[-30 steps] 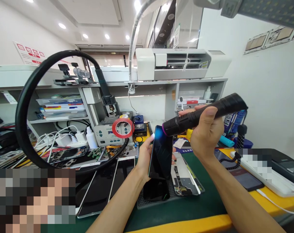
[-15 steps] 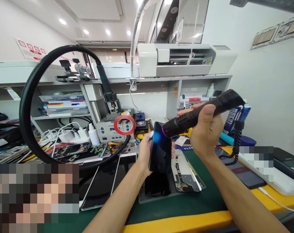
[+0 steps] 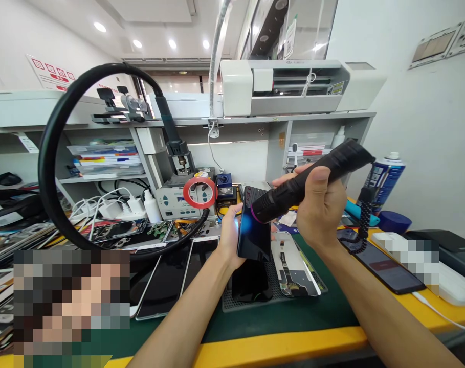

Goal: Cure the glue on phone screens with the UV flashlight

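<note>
My left hand [image 3: 231,237] grips a dark phone [image 3: 254,240] by its edges and holds it tilted up, glossy face toward me. In my right hand [image 3: 324,209] is a black flashlight [image 3: 293,191], its purple-ringed head close against the phone and throwing a bluish glow on the glass. A beaded strap [image 3: 364,220] hangs from the flashlight's tail. Under the held phone, another black phone or screen [image 3: 252,281] lies on a grey perforated mat [image 3: 232,305]. Beside it rests a detached screen panel [image 3: 295,271] with its ribbon cable showing.
Several dark screens [image 3: 165,281] lie to the left. A hot-air station [image 3: 176,202] with a red tape roll [image 3: 200,192] and a looping black hose [image 3: 44,168] stands behind. On the right are a charging phone [image 3: 389,266], a white device [image 3: 408,260] and a spray can [image 3: 388,179].
The flashlight head has shifted slightly left and down along the phone. Reflections on the phone's glass have changed, with a reddish patterned patch now near its top. My view has turned a little.
</note>
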Tool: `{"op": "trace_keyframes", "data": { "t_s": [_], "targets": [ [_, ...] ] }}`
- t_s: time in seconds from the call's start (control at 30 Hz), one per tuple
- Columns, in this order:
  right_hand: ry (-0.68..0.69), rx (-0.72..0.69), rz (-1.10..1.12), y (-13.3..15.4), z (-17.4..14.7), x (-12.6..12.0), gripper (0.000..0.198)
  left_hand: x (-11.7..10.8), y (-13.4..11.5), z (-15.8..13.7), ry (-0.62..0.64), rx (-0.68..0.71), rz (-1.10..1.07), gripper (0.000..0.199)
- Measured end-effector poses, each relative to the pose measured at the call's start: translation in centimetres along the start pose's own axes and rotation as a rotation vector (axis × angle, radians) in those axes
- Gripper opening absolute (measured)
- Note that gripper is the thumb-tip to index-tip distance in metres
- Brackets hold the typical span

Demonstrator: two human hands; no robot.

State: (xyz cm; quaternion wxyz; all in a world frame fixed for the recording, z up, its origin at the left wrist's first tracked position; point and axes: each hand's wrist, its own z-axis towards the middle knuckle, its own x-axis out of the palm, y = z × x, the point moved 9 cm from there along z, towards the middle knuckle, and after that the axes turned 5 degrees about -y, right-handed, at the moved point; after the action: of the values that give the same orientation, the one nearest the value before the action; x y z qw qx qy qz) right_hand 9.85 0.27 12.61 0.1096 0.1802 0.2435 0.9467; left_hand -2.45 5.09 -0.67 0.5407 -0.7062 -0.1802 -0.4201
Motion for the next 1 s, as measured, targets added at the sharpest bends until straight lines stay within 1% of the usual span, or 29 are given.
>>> {"op": "trace_keyframes", "data": {
  "t_s": [0.13,0.33,0.43,0.57,0.67,0.8,0.9,1.0],
  "targets": [
    [0.001,0.005,0.023,0.2,0.0,0.0,0.049,-0.4,0.2,0.2,-0.007,-0.02,0.021,0.048],
    [0.021,0.006,0.009,0.4,-0.4,0.3,0.048,-0.7,-0.2,0.3,-0.017,0.011,-0.022,0.043],
    [0.056,0.001,0.042,0.6,-0.9,0.8,0.045,-0.9,-0.2,0.4,-0.035,0.012,-0.044,0.041],
    [0.111,-0.018,0.047,0.8,-1.4,1.4,0.044,-0.8,-0.3,0.5,-0.015,0.011,-0.064,0.038],
    [0.145,-0.025,0.048,0.8,-1.8,1.8,0.043,-1.0,-0.5,0.5,-0.067,0.012,-0.058,0.035],
    [0.169,-0.014,0.062,0.8,-2.1,2.1,0.042,-1.3,-0.8,0.1,-0.157,0.022,-0.001,0.04],
    [0.212,0.006,0.066,0.7,-2.3,2.4,0.044,-1.2,-1.0,-0.1,-0.171,0.036,0.033,0.039],
    [0.252,0.008,0.066,0.9,-2.5,2.7,0.045,-1.2,-1.1,-0.1,-0.157,0.052,0.012,0.037]
  ]
}}
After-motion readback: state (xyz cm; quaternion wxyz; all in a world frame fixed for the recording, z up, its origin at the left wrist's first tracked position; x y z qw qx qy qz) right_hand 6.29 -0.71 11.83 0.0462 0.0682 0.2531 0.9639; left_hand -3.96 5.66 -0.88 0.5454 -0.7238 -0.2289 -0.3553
